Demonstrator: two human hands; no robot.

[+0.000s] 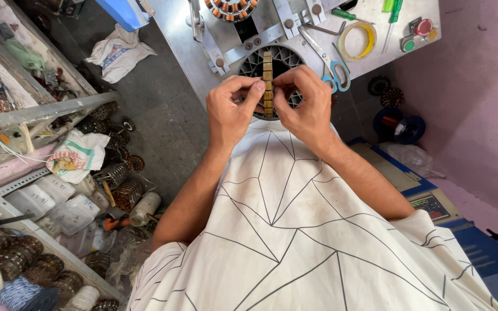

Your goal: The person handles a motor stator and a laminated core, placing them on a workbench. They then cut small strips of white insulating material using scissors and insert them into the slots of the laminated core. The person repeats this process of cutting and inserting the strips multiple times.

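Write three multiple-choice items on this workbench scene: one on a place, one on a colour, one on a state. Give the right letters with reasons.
1. Where do the scissors lie?
A. on the metal bench, right of the round opening
B. on the floor by the white sacks
C. on the person's lap

2. What colour are the scissors' handles?
A. red
B. light blue
C. black

3. How does the strip of small brown blocks stand with the hands?
A. it lies untouched
B. only the left hand touches it
C. both hands pinch its near end

Answers: 1 A, the scissors rest on the metal bench beside the round opening. 2 B, both handle loops are light blue. 3 C, the left hand and the right hand meet with their fingertips at the strip's near end.
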